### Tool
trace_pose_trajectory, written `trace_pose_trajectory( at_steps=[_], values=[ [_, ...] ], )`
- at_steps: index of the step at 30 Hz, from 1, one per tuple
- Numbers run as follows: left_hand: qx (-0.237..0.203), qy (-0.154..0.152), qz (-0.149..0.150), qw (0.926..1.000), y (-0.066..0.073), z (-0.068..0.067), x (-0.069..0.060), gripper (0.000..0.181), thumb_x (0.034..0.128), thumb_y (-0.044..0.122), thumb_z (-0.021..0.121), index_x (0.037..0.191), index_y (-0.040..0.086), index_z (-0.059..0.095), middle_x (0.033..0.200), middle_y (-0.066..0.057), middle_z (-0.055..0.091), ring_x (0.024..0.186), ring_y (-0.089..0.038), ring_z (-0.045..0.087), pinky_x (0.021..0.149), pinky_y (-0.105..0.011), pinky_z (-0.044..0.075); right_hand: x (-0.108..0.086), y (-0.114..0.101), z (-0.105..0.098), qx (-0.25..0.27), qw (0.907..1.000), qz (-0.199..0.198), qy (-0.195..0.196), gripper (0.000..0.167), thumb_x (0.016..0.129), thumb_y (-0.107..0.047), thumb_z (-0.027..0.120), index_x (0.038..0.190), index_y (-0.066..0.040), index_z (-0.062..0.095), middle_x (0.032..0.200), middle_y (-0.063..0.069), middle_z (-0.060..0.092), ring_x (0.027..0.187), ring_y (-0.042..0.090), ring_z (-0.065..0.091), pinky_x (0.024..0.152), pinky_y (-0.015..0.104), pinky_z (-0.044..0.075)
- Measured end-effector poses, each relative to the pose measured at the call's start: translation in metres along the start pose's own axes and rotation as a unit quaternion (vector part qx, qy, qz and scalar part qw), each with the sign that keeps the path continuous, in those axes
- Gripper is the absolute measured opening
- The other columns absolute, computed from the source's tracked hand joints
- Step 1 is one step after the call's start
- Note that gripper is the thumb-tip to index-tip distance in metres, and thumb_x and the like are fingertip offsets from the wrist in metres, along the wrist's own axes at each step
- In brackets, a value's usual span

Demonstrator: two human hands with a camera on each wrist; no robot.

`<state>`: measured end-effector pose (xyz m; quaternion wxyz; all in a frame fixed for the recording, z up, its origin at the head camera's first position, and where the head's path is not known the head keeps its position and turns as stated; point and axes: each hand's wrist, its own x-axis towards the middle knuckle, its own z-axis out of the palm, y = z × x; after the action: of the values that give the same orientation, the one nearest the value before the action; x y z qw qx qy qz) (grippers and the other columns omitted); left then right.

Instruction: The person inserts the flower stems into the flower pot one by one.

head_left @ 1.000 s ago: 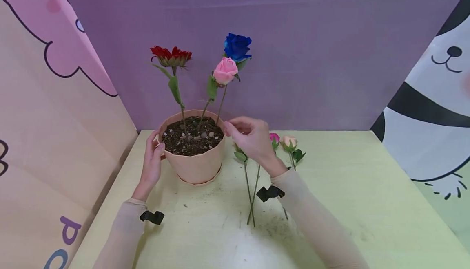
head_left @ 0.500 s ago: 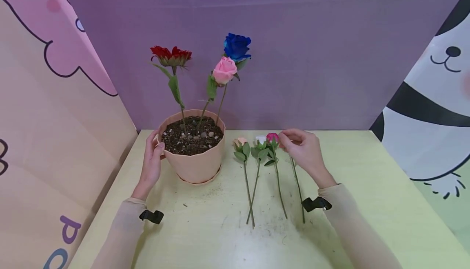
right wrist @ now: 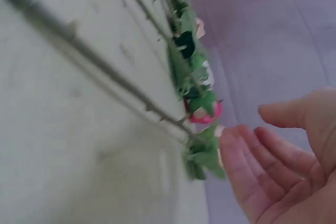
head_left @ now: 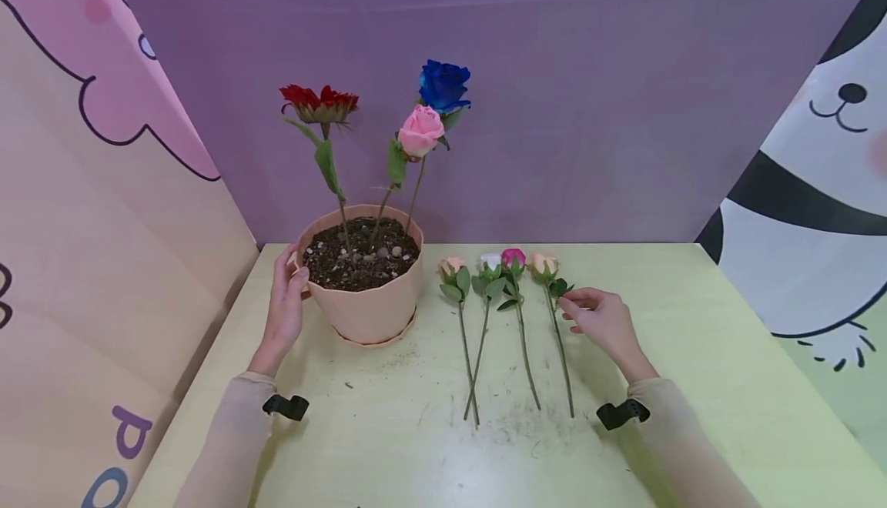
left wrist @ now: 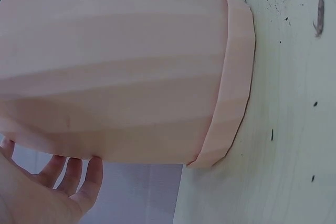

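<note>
My left hand [head_left: 284, 308] holds the left side of a peach flowerpot [head_left: 367, 312] filled with dark soil and pebbles. Its fingertips rest against the pot wall [left wrist: 115, 77] in the left wrist view. A red flower [head_left: 319, 104], a pink rose [head_left: 421, 132] and a blue rose [head_left: 444, 86] stand upright in the soil. My right hand [head_left: 606, 323] is beside the leaves of a peach rose [head_left: 543, 265] lying on the table. The right wrist view shows its thumb and fingers [right wrist: 241, 166] apart, with nothing gripped; whether a fingertip touches the leaves, I cannot tell.
Left of that peach rose lie a magenta rose [head_left: 513, 259], a white rose [head_left: 490, 263] and another peach rose [head_left: 451, 266]; the stems of the last two cross. Soil crumbs dot the pale table [head_left: 388, 431]. A purple backdrop [head_left: 589, 108] rises behind its far edge.
My right hand has moved right, from beside the pot's rim, past the lying rose heads, and then nearer to the peach rose's leaves. The left hand stays on the flowerpot.
</note>
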<state>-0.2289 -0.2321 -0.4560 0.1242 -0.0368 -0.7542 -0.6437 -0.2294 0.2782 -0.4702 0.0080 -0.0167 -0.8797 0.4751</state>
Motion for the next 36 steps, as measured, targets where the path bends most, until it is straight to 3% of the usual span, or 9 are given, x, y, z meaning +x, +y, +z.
trace_pose_trajectory(
  at_steps=[4,10,20,27,36],
  values=[
    [-0.002,0.002,0.000,1.0000,-0.001,-0.001,-0.001,0.059,0.1140,0.026,0.032,0.170,0.017,0.017,0.168,-0.020,0.031,0.146,-0.035,0.042,0.111,-0.048,0.039,0.002,0.014,0.004,0.007,0.9996,0.018,-0.020,0.041,0.104,-0.028,0.068,0.131,0.004,0.069,0.121,0.026,0.076,0.095,0.028,0.079,0.075,0.035,0.066],
    [-0.002,0.002,0.000,1.0000,0.000,-0.001,-0.002,0.059,0.1143,0.027,0.032,0.170,0.018,0.017,0.167,-0.019,0.031,0.144,-0.032,0.043,0.111,-0.047,0.039,0.007,0.024,0.009,0.018,0.9987,0.030,-0.036,0.042,0.103,-0.025,0.069,0.131,0.007,0.068,0.119,0.024,0.076,0.089,0.016,0.078,0.073,0.032,0.065],
    [0.000,0.005,-0.004,1.0000,-0.001,-0.001,-0.002,0.059,0.1139,0.027,0.032,0.170,0.018,0.017,0.165,-0.020,0.034,0.138,-0.024,0.047,0.111,-0.045,0.040,0.014,0.030,0.016,0.030,0.9960,0.059,-0.060,0.045,0.104,-0.024,0.069,0.135,0.008,0.065,0.118,0.022,0.076,0.084,0.008,0.073,0.073,0.031,0.065],
    [-0.002,0.010,-0.002,0.9999,0.000,-0.001,-0.001,0.059,0.1127,0.027,0.032,0.170,0.019,0.019,0.163,-0.020,0.037,0.132,-0.015,0.049,0.108,-0.040,0.041,0.016,0.032,0.018,0.044,0.9949,0.051,-0.075,0.047,0.102,-0.022,0.072,0.136,0.010,0.063,0.121,0.020,0.076,0.087,0.008,0.073,0.075,0.028,0.064],
    [-0.004,0.006,-0.001,1.0000,-0.001,-0.001,-0.002,0.060,0.1122,0.028,0.034,0.170,0.018,0.018,0.167,-0.018,0.031,0.148,-0.030,0.039,0.112,-0.048,0.038,0.016,0.037,0.015,0.085,0.9919,0.058,-0.074,0.048,0.102,-0.017,0.072,0.138,0.011,0.062,0.122,0.018,0.077,0.087,0.004,0.073,0.077,0.026,0.063]
  ],
)
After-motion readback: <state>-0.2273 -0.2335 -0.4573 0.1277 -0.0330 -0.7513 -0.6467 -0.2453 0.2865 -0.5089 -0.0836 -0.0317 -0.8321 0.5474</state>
